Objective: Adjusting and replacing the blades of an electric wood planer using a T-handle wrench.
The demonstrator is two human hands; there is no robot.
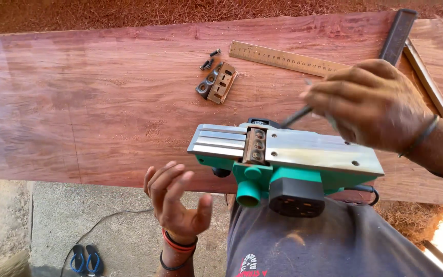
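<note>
While the planer [288,164] lies upturned at six o'clock on the red plank [88,107], sole to the sky, the right hand [370,105] comes in from three o'clock closed round a slim dark tool [297,117], tip aimed at the cutter drum [256,146]. The left hand [176,202] hovers spread and empty at seven o'clock, touching nothing, and a steadying grip on the green body looks the better play, tool seated square before turning. Up at twelve o'clock sit the clamp plate [217,82], loose bolts [208,60] and a steel ruler [288,59], well apart from the planer.
</note>
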